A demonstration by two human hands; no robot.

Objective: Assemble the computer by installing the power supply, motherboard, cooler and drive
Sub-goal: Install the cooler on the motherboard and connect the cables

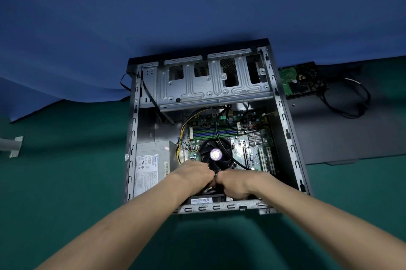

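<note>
An open grey computer case (285,120) lies on its side on the green table. Inside, the silver power supply (151,160) sits at the lower left and the green motherboard (252,144) fills the right half. A black cooler fan (216,153) with a purple hub sticks up from the board. My left hand (193,171) and my right hand (234,184) meet at the cooler's near edge with fingers curled, hiding whatever small part lies between them. The hard drive (301,81) lies outside the case at the upper right, circuit board up.
The metal drive cage (211,87) spans the case's far end. A dark side panel (351,133) lies to the right with a black cable (356,103) on it. Blue cloth (109,28) covers the back. A grey metal bracket (13,145) sits at the left edge.
</note>
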